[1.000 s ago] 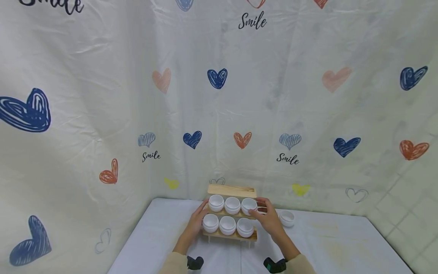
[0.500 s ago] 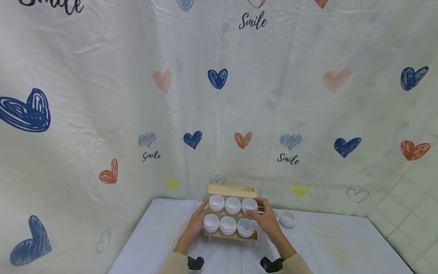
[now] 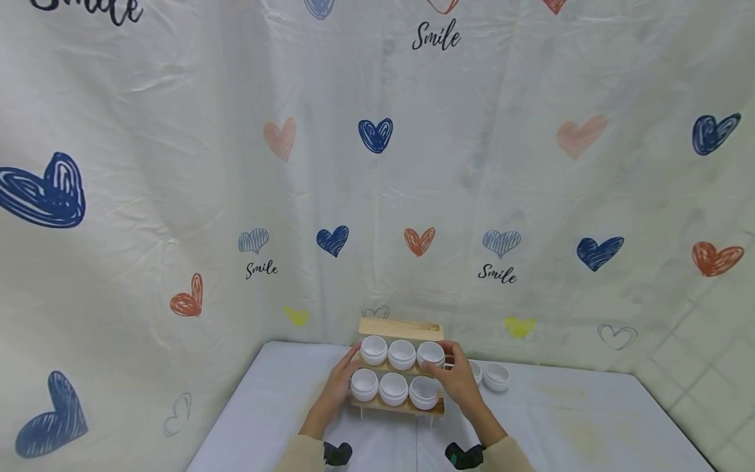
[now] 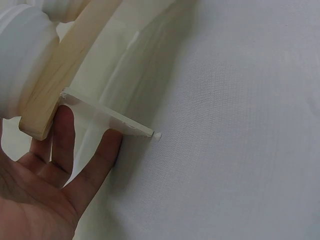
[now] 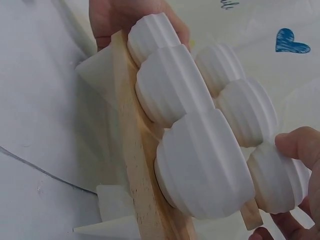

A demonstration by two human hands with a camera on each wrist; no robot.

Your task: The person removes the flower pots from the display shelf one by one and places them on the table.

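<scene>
A tiered wooden rack (image 3: pixel 398 407) with clear legs (image 4: pixel 107 114) stands on the table. Two of its shelves carry white ribbed cups, three per row; the top wooden shelf (image 3: pixel 401 328) shows behind them. My left hand (image 3: pixel 336 388) holds the rack's left end; in the left wrist view its fingertips touch the shelf end (image 4: pixel 65 70) and a clear leg, and the thumb is out of sight. My right hand (image 3: pixel 461 387) holds the right-hand cup (image 5: pixel 277 177) of the upper row, thumb on its rim side and fingers partly hidden beyond it.
Two more white cups stand right of the rack: one (image 3: pixel 497 376) in full view, the other (image 3: pixel 475 372) partly behind my right hand. A white cloth covers the table (image 3: pixel 578 419). A heart-printed curtain (image 3: pixel 448 183) hangs close behind.
My right hand has shifted slightly left and inward, uncovering part of a second loose cup. The left hand and the rack stay practically in place.
</scene>
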